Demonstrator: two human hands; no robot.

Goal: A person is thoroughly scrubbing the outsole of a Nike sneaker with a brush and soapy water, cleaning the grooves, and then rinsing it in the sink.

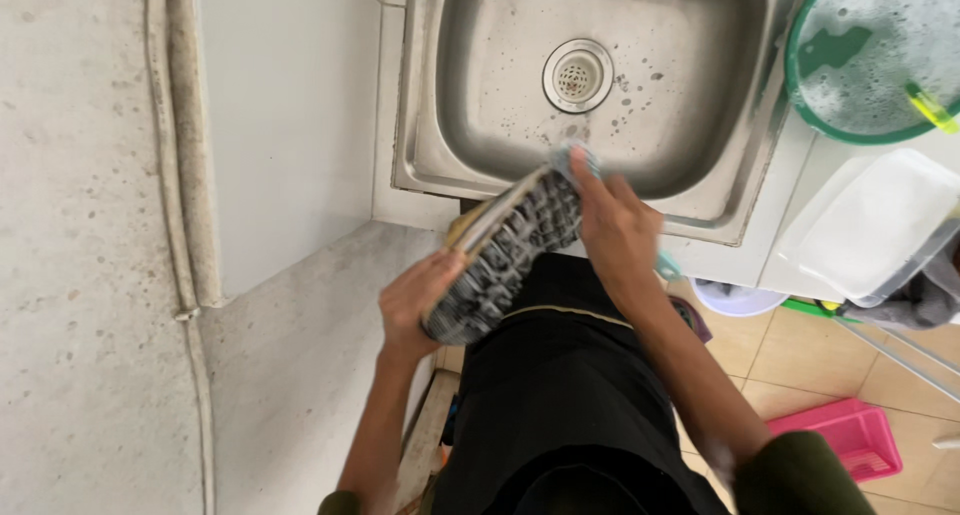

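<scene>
Steel sink (480,125) sat beyond the hands; left hand (415,300) clasped the shoe's (505,250) heel, sole up; right hand (615,225) closed fingers round a cloth (575,160) at the toe; firm heel support would likely steady scrubbing over the basin.

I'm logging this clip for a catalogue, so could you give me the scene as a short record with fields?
Setting: steel sink set in a tiled counter, seen from above
Left hand: grips the heel end of a shoe, sole turned up
Right hand: at the toe end of the shoe, pressing a light blue thing, partly hidden, against it
Shoe position: tilted, held over the sink's front edge
Right of sink: green basin of soapy water, clear plastic tub
Floor: pink basket on tan tiles
</scene>
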